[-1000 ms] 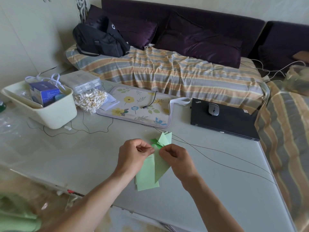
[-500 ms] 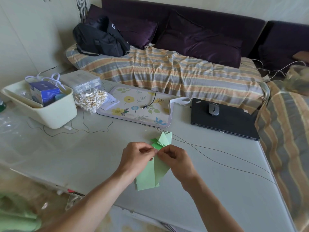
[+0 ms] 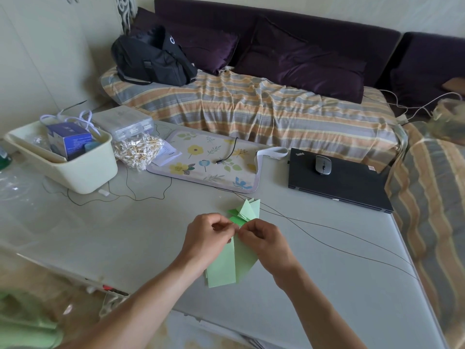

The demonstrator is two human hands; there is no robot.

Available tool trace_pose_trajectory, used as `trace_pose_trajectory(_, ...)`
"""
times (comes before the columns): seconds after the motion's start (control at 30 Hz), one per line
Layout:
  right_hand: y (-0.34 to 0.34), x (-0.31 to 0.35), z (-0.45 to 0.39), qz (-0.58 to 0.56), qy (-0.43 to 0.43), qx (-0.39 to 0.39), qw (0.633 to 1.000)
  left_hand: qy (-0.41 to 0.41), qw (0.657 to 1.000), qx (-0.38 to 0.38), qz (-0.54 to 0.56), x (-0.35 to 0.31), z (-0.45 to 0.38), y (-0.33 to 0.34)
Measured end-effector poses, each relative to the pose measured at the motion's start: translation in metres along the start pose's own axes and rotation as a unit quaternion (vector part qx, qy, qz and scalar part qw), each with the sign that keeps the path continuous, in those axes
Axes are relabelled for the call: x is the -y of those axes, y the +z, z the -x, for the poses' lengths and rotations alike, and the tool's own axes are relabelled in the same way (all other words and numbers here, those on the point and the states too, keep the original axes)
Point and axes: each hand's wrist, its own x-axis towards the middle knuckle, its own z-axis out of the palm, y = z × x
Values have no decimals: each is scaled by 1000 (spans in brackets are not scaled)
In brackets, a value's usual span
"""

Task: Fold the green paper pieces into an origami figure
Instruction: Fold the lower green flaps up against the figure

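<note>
The left hand (image 3: pixel 206 238) and right hand (image 3: pixel 264 240) meet fingertip to fingertip, both pinching the top of a pale green paper piece (image 3: pixel 230 265) above the bench (image 3: pixel 125 235); folded green pieces (image 3: pixel 247 210) lie just beyond.

Home living room. A dark purple sofa (image 3: pixel 276 41) with cushions and a striped throw (image 3: pixel 251 107) is seen along the tabletop's far edge, with a black bag (image 3: pixel 151 59) left on it. Household clutter is spread on the grey table (image 3: pixel 113 235): closed laptop (image 3: pixel 337 182) with mouse (image 3: pixel 323 165) near the far right corner, floral mat (image 3: pixel 201 157), cream tub (image 3: pixel 75 172) at the far left.
</note>
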Motion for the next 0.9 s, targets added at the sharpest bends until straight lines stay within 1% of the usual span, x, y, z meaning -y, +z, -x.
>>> trace_pose_trajectory(0.2,-3,1,-1,-14,0,7,1000,-29,997,-13,71,-1,-4,-2)
trace_pose_trajectory(0.27,-4,1,-1,-10,1,2,1000,-42,995,-5,86,1,-5,-3)
trace_pose_trajectory(0.4,-4,-1,-1,-10,-6,-1,1000,-51,996,46,58,4,-1,1)
trace_pose_trajectory(0.53,-5,-2,-1,-23,2,2,1000,-49,998,17,31,1,0,-1)
trace_pose_trajectory(0.63,-6,-4,-3,-39,8,7,999,-60,997,6,51,-1,-1,-4)
trace_pose_trajectory(0.8,-5,-4,-5,-46,10,10,999,-102,985,60,128,-10,-1,-4)
trace_pose_trajectory(0.9,-5,-5,-6,-53,17,2,998,-121,981,70,138,-13,-1,-5)
